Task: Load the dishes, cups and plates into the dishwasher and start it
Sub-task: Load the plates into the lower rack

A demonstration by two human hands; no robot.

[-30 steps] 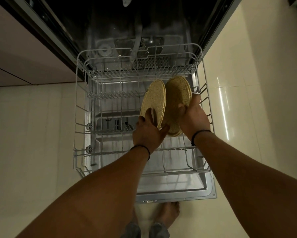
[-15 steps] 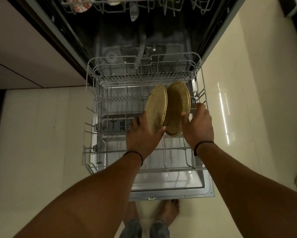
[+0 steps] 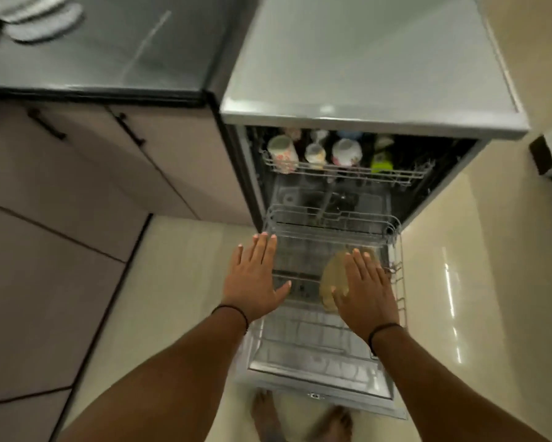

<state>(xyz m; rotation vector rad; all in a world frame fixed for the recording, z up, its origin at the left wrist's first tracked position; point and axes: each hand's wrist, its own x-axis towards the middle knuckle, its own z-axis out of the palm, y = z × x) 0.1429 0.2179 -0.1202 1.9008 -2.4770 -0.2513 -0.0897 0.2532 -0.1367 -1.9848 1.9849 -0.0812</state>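
The dishwasher (image 3: pixel 373 116) stands open with its door down. Its lower wire rack (image 3: pixel 303 333) is pulled out over the door. Tan speckled plates (image 3: pixel 332 275) stand on edge in the right half of that rack, partly hidden behind my right hand (image 3: pixel 365 291). That hand hovers flat above them, fingers spread, holding nothing. My left hand (image 3: pixel 255 275) is also flat and empty over the rack's left edge. In the upper rack (image 3: pixel 348 173) sit several cups (image 3: pixel 282 151) and a green item (image 3: pixel 381 165).
A dark countertop (image 3: pixel 108 49) with blurred white dishes (image 3: pixel 35 23) at its far left corner runs left of the dishwasher. Cabinet doors with black handles (image 3: pixel 131 129) are below it. Glossy cream floor tiles (image 3: pixel 459 282) lie on both sides. My bare feet (image 3: pixel 265 413) stand at the door's front edge.
Both hands have let go of the tan plates, which now stand in the lower rack, and have lifted away open. My view has tilted up, showing the countertop and upper rack.
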